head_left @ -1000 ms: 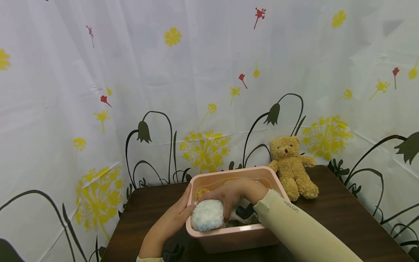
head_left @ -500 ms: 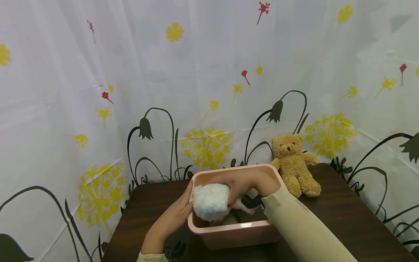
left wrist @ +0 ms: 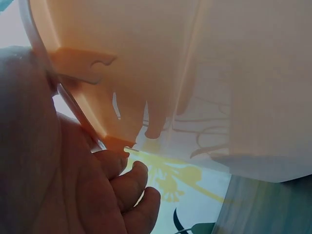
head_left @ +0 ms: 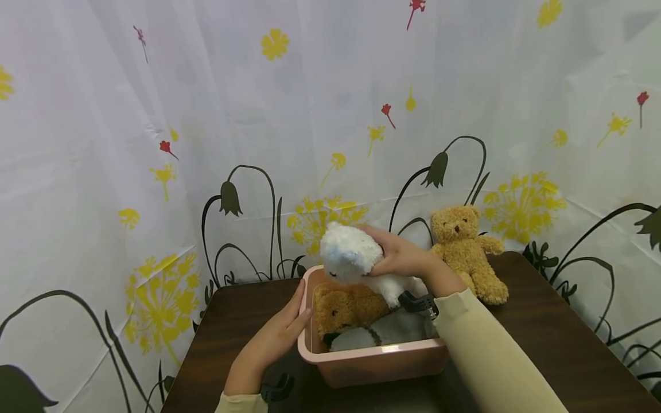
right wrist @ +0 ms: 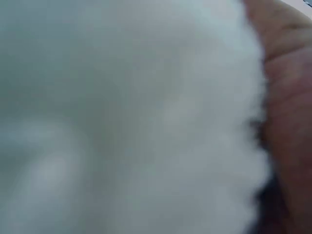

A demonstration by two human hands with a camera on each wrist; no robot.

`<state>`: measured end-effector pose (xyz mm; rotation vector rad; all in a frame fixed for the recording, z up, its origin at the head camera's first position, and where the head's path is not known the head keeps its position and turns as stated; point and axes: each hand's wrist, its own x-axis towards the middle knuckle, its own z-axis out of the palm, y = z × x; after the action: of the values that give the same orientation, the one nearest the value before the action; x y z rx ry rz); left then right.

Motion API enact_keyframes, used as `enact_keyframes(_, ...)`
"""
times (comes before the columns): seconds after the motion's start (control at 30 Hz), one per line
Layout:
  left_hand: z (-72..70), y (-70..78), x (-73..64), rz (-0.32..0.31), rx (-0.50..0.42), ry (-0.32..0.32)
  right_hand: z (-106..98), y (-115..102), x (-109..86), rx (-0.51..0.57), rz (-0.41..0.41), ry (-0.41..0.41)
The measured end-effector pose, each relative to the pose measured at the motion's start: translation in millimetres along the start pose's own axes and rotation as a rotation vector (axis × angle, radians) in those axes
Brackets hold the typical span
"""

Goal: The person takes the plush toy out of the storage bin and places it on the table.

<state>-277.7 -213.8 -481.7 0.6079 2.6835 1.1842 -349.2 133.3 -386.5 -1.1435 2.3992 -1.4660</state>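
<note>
In the head view my right hand [head_left: 405, 255] grips a fluffy white plush toy [head_left: 353, 249] with a pale blue patch, around its neck, raised over the pink plastic bin [head_left: 382, 367]. Blurred white fur [right wrist: 131, 117] fills most of the right wrist view. My left hand [head_left: 279, 330] holds the bin's left rim, and its curled fingertips [left wrist: 134, 180] show by the bin's wall in the left wrist view. Inside the bin lie a brown plush toy [head_left: 343, 310] with its face up and grey plush [head_left: 400, 328] in front of it.
A golden teddy bear [head_left: 459, 246] sits on the dark wooden table [head_left: 537, 321], just behind and right of the bin. Behind the table hangs a white curtain [head_left: 330, 86] printed with flowers.
My right hand has lifted the white plush toy up out of the bin, uncovering the brown and grey plush beneath. My left hand has stayed at the left rim.
</note>
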Motion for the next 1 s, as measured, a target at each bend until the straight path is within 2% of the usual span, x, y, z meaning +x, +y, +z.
enact_keyframes(0.2,-2.9,2.4,-0.5,0.032,-0.025,0.022,-11,-7,-8.7,0.038,-0.025,0.211)
enact_keyframes(0.27,-2.7,3.0,-1.0,0.047,-0.037,0.002,-15,-12,-14.6,0.069,-0.041,0.330)
enact_keyframes(0.37,-2.5,3.8,-2.2,0.040,-0.065,-0.032,-24,-24,-25.6,0.115,-0.083,0.550)
enact_keyframes(0.43,-2.5,4.2,-3.6,0.036,-0.088,-0.049,-29,-36,-34.3,0.130,-0.081,0.700)
enact_keyframes(0.53,-2.5,4.1,-5.0,0.032,-0.120,-0.061,-40,-52,-49.2,0.177,-0.071,0.863)
enact_keyframes(0.77,-0.7,0.1,-4.1,0.059,-0.137,-0.054,-74,-69,-90.1,0.337,-0.135,1.157)
enact_keyframes(0.87,0.1,-1.2,-4.1,0.080,-0.117,-0.051,-85,-72,-109.6,0.350,-0.133,1.257)
enact_keyframes(1.0,-0.7,-2.9,-4.6,0.098,-0.094,-0.044,-98,-68,-130.0,0.358,-0.165,1.351)
